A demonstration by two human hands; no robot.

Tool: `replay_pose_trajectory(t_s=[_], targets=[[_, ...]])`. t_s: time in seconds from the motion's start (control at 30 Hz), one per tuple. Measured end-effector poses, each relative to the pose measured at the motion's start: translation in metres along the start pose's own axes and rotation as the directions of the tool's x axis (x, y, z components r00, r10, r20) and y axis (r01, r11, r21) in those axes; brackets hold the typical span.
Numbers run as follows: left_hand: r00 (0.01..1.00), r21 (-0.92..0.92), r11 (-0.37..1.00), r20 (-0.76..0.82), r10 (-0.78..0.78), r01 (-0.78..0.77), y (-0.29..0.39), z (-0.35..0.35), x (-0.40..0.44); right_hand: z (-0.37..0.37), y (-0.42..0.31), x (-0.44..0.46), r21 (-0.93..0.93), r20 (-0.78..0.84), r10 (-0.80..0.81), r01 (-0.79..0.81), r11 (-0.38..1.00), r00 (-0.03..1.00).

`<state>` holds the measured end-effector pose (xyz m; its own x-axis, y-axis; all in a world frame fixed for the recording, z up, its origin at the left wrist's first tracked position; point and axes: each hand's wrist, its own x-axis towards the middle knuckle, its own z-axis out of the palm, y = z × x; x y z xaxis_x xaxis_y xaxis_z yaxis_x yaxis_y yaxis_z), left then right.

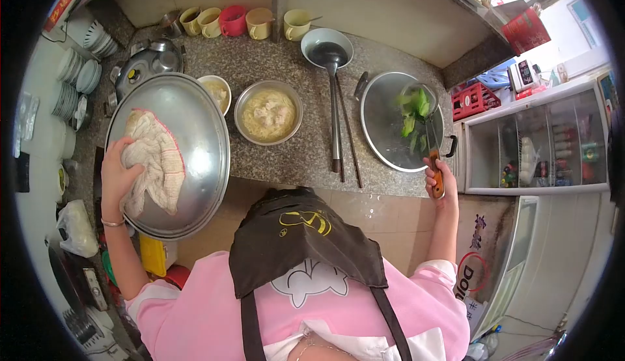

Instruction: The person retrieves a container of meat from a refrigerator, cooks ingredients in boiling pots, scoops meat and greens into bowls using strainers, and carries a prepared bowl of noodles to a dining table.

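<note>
My left hand [120, 175] grips a beige cloth [156, 159] that lies on a large domed metal lid [198, 146]. My right hand [441, 177] is closed round the wooden handle of a strainer ladle [438, 182]. Its head, over the right part of a wide pot [384, 123], carries green leaves [414, 104]. More leaves hang down toward the dark liquid. Between the lid and the pot sits a metal bowl of noodles [268, 113]. Partly covered by the lid's edge is a smaller white bowl [217, 94].
A bowl [327, 37] holds a long-handled ladle [336, 120], with chopsticks [350, 133] beside it. Several mugs [232, 21] line the back wall. Stacked dishes [68, 100] stand at the left. A glass-doored cabinet [534, 188] and a red crate [474, 102] are at the right.
</note>
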<state>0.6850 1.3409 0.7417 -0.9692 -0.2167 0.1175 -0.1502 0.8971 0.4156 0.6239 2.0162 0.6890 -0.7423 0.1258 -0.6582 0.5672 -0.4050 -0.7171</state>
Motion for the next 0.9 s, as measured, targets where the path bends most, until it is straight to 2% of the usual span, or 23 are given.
replay_pose_trajectory(t_s=[0.13,0.23,0.3,0.5,0.6,0.63,0.7,0.9], targets=[[1.000,-0.015,1.000,0.000,-0.003,0.003,-0.006,0.002,0.000,-0.005,0.004,0.003,-0.024,-0.010,-0.004,0.004,1.000,1.000],[1.000,-0.012,1.000,-0.015,-0.002,0.001,-0.004,0.002,0.000,-0.005,0.005,0.002,0.027,0.031,-0.004,0.003,1.000,1.000],[1.000,-0.014,1.000,-0.012,-0.021,0.021,-0.001,0.000,-0.001,0.000,0.003,0.000,0.151,0.065,0.036,-0.045,0.987,0.997],[1.000,-0.013,1.000,-0.022,0.010,-0.010,0.003,-0.006,-0.003,0.014,0.005,0.000,0.040,0.085,-0.012,0.009,0.999,0.996],[1.000,-0.001,1.000,-0.014,-0.026,0.026,-0.003,-0.007,-0.005,0.009,0.002,0.005,0.248,0.227,0.016,-0.073,0.966,0.974],[0.999,-0.002,0.999,-0.019,-0.033,0.033,-0.003,-0.008,-0.006,0.008,0.003,0.006,0.242,0.233,0.016,-0.074,0.968,0.972],[0.999,-0.007,0.999,-0.025,-0.041,0.041,-0.004,-0.009,-0.010,0.011,0.004,0.006,0.345,0.267,0.057,-0.151,0.926,0.962],[0.998,-0.033,0.998,-0.034,-0.052,0.051,-0.010,-0.009,-0.017,0.050,0.031,-0.017,0.220,0.371,-0.017,-0.070,0.973,0.928]])
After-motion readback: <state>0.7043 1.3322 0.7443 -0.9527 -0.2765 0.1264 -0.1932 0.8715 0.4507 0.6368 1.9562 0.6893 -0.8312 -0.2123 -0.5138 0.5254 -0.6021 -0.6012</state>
